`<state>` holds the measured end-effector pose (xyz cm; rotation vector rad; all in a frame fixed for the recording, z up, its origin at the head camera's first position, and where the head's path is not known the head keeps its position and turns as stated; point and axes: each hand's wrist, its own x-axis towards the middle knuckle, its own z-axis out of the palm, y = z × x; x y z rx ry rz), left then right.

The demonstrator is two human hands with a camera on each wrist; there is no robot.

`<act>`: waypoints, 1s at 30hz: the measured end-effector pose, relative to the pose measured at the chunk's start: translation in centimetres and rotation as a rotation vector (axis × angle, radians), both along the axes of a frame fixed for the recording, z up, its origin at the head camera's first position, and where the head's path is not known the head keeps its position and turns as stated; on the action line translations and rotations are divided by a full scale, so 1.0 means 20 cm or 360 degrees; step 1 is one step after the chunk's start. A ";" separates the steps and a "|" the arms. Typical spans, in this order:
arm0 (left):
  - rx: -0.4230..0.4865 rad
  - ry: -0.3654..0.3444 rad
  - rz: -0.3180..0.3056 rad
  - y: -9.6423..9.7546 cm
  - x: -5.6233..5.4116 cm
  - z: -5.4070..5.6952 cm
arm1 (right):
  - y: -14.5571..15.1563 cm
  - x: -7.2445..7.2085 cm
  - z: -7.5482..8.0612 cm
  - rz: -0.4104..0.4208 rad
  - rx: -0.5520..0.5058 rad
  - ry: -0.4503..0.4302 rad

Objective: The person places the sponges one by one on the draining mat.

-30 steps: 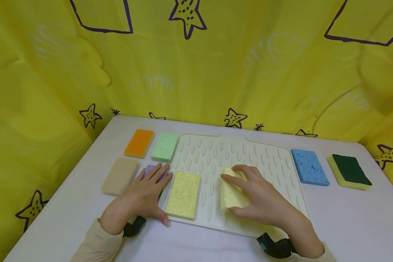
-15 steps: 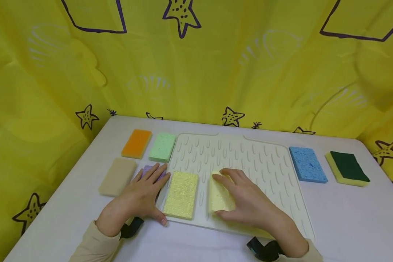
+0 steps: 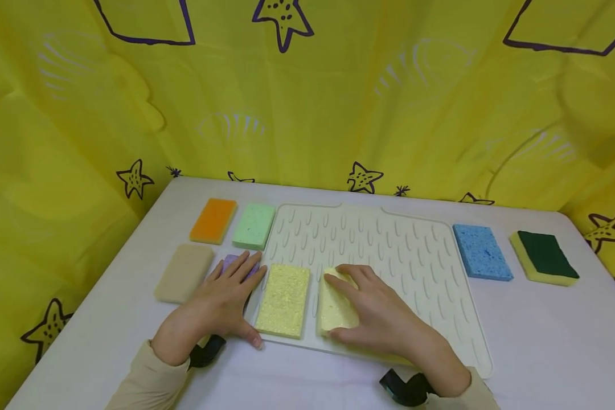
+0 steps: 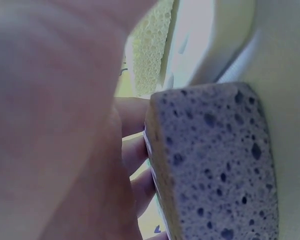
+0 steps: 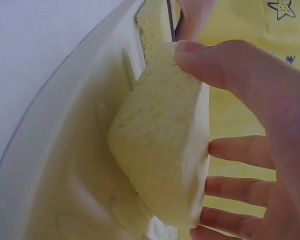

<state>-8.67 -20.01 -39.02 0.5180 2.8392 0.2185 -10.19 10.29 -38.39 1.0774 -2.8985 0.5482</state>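
Note:
My right hand [image 3: 384, 313] holds a pale yellow sponge [image 3: 333, 307] by its edges, thumb at the near end and fingers at the far end. In the right wrist view this sponge [image 5: 155, 130] is tilted over the ribbed mat. A textured yellow sponge [image 3: 283, 300] lies flat on the mat's left part, just left of the held one. My left hand [image 3: 222, 304] is spread with straight fingers over a purple sponge [image 3: 230, 261], mostly hidden from above. The left wrist view shows the pitted side of that purple sponge [image 4: 215, 160] beside the mat's edge.
The cream ribbed mat [image 3: 400, 245] lies mid-table. To its left are an orange sponge [image 3: 213, 221], a mint green sponge [image 3: 254, 226] and a beige sponge [image 3: 184, 273]. A blue sponge [image 3: 482, 251] and a green-and-yellow scouring sponge [image 3: 545, 257] lie right. A yellow curtain [image 3: 307, 114] hangs behind.
My right hand has moved left with the pale yellow sponge, bringing it closer to the textured yellow one. The left hand has stayed on the purple sponge.

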 end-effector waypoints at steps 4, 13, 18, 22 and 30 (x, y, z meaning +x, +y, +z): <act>0.0003 0.0006 -0.0001 0.00 0.00 0.00 | -0.01 0.00 0.00 0.0018 -0.0005 0.0009; 0.0008 -0.0006 0.0005 0.00 0.00 0.00 | -0.02 0.01 -0.02 0.0030 0.0004 -0.0012; 0.0026 0.0001 0.0005 0.00 0.01 -0.01 | -0.02 0.01 -0.03 0.0025 0.0014 -0.0008; 0.0020 0.0000 0.0009 0.00 0.01 -0.02 | -0.03 0.02 -0.04 0.0037 0.0024 -0.0003; 0.0027 0.0030 -0.0005 -0.01 0.01 -0.02 | -0.03 0.01 -0.05 0.0053 0.0056 0.0004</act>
